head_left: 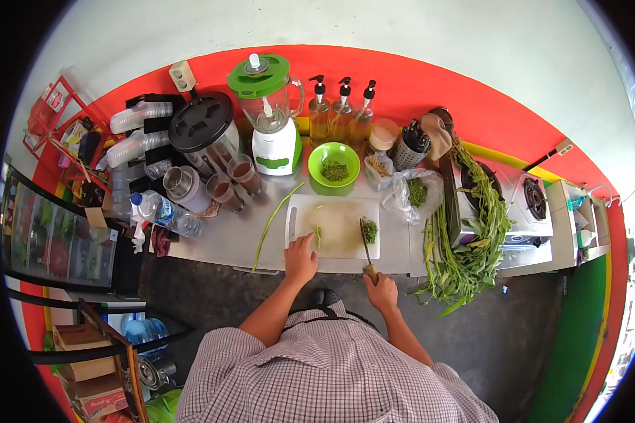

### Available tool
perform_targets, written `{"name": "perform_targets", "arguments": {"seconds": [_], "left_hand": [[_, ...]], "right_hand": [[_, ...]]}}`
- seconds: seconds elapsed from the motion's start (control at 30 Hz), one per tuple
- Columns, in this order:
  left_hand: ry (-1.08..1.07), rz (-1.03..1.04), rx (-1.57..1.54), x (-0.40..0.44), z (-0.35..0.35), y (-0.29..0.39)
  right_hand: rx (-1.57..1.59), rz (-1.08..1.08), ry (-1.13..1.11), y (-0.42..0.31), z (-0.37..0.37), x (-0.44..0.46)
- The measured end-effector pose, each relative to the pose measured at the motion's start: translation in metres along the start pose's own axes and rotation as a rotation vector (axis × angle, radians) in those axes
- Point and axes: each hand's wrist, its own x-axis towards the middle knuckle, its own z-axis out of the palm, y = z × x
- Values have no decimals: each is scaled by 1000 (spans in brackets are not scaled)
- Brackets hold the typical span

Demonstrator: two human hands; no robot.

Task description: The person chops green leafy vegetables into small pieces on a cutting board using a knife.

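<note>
A white cutting board (339, 247) lies on the metal counter. My right hand (382, 290) is closed round the wooden handle of a knife (365, 243), whose blade reaches over the board beside a small pile of chopped greens (371, 231). My left hand (300, 259) rests at the board's lower left edge with its fingers apart, close to a short green piece (318, 237). Left of the board lies a long green stalk (269, 227). Behind it stands a green bowl (319, 185) holding chopped greens.
Leafy stalks (473, 247) hang over the stove (522, 211) and counter edge at right. A plastic bag of greens (416, 192), pump bottles (341, 118), a blender (274, 144), two brown-filled cups (226, 192) and a water bottle (168, 213) stand along the counter.
</note>
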Motion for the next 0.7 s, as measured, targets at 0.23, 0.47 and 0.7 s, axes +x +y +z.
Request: {"name": "perform_targets", "arguments": {"seconds": [0.23, 0.47, 0.7], "left_hand": [[33, 207, 80, -2, 14, 11], [155, 198, -176, 2, 12, -19], [193, -65, -522, 9, -10, -39]], "right_hand": [[119, -70, 62, 23, -7, -21], [227, -83, 86, 30, -13, -36], [234, -68, 70, 17, -21, -11]]}}
